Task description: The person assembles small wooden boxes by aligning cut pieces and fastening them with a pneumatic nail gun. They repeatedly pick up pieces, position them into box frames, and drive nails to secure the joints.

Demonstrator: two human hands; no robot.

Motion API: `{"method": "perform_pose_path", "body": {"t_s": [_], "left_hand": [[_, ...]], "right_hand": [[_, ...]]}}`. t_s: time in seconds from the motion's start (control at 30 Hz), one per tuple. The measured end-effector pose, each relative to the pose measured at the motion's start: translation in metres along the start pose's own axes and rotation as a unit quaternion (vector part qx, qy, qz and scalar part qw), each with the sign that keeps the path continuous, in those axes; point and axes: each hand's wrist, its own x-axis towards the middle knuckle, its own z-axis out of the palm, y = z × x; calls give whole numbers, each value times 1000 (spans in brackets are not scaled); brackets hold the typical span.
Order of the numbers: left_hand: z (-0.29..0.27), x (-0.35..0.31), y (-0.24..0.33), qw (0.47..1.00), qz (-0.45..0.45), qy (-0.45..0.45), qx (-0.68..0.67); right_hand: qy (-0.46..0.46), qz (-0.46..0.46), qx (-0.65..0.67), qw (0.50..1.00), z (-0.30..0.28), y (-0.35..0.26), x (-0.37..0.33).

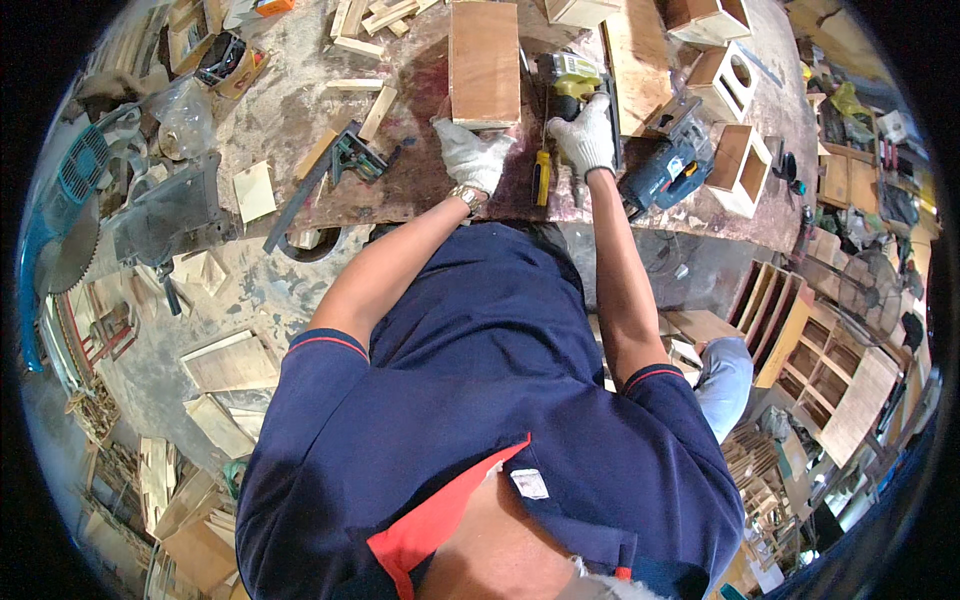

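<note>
Currently, the left hand (475, 157), in a white glove, is touching the near end of the box (485, 62), which is lying lengthwise at the far middle of the table (420, 195). Its fingers are partly hiding at the box's end, so I cannot tell whether they are gripping it. A watch (468, 197) is circling the left wrist.

The right hand (584, 140), also gloved in white, is reaching to the near end of the drill (570, 76), just right of the box. Its thumb is standing apart from the fingers, which are pointing away from the body; whether they are closing around anything, I cannot tell.

A yellow cutter (541, 178) is lying between the two hands, nearer the right one. Beyond the right hand, a long board (638, 70) is stretching toward the far edge, and a blue jigsaw (668, 168) is sitting to its near right. An open box (738, 168) is resting right of the jigsaw. Well to the left, wood strips (378, 113) are lying loose, and a pale sheet (255, 192) is resting near the table's front edge. Farther left, a blue saw (82, 160) is showing its toothed blade.
</note>
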Motion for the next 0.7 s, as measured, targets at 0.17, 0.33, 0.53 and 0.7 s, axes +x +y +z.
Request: {"method": "perform_pose_path", "body": {"t_s": [0.17, 0.33, 0.53, 0.7], "left_hand": [[2, 2, 3, 1000, -4, -15, -2], [-1, 2, -5, 996, 5, -84, -13], [7, 1, -8, 961, 44, -47, -270], [10, 3, -11, 991, 75, -11, -108]], "right_hand": [[-28, -45, 41, 998, -94, -33, -45], [-163, -29, 147, 975, -140, -69, -91], [-153, -55, 127, 979, -132, -98, -115], [-169, -17, 115, 979, -124, -101, -121]]}}
